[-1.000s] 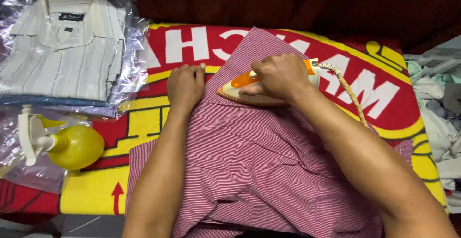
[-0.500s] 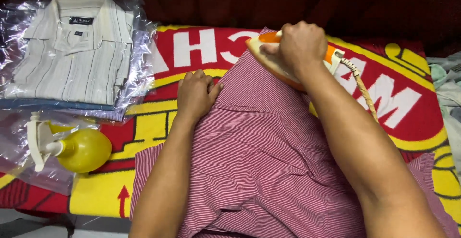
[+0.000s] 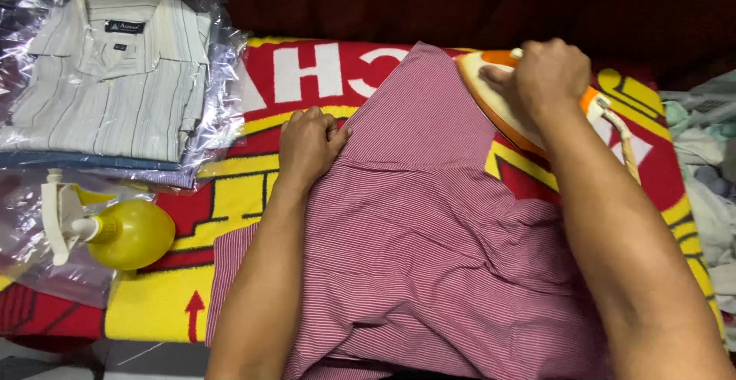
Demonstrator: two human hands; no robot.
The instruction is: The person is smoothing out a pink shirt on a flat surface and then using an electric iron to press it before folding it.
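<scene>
- Since the earlier frame the iron (image 3: pixel 512 102) has slid off the far right edge of the red striped shirt (image 3: pixel 429 242) and now sits tilted, partly over the cloth beside it; the left hand (image 3: pixel 308 147) has hardly shifted.
- Well left of the shirt lies a folded pale striped shirt in a clear plastic bag (image 3: pixel 115 73), on top of other bagged ones.
- Just below that, still left of the shirt, a yellow spray bottle (image 3: pixel 123 233) with a white trigger lies on its side.
- At the shirt's left edge the left hand rests with fingers loosely curled, pinning the fabric flat; it grips nothing.
- The shirt is spread on a red and yellow printed cloth (image 3: pixel 153 311), its near half still creased.
- At the shirt's far right corner the right hand (image 3: pixel 549 73) is closed around the iron's handle, its cord (image 3: pixel 627 150) trailing back along the arm.
- Judged step: ironing, at the end of a stroke. The next pass calls for bringing the iron back onto the shirt while the left hand keeps the fabric taut.
- Right of the shirt, loose pale clothes (image 3: pixel 709 196) are heaped.
</scene>
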